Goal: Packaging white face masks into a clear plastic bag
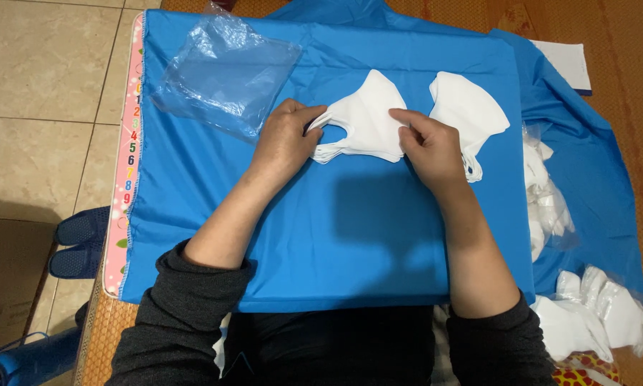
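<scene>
I am pinching a stack of white masks (364, 121) at both ends, my left hand (284, 139) on its ear loops, my right hand (430, 146) on its other edge. It is lying mid-cloth, long axis left to right, peak pointing away from me. The blue cloth (321, 236) is covering a table above a tiled floor (43, 86). One separate mask (471, 107) is lying just right; one clear bag (225, 71) sits upper left.

We see pale beige floor tiles (43, 78) along the left, with dark blue slippers (82, 239) resting on them. A woven reddish-brown mat (614, 64) shows at the top and right. A blue cloth (336, 236) covers the work surface, possibly a low board. The light is even and indoor.
</scene>
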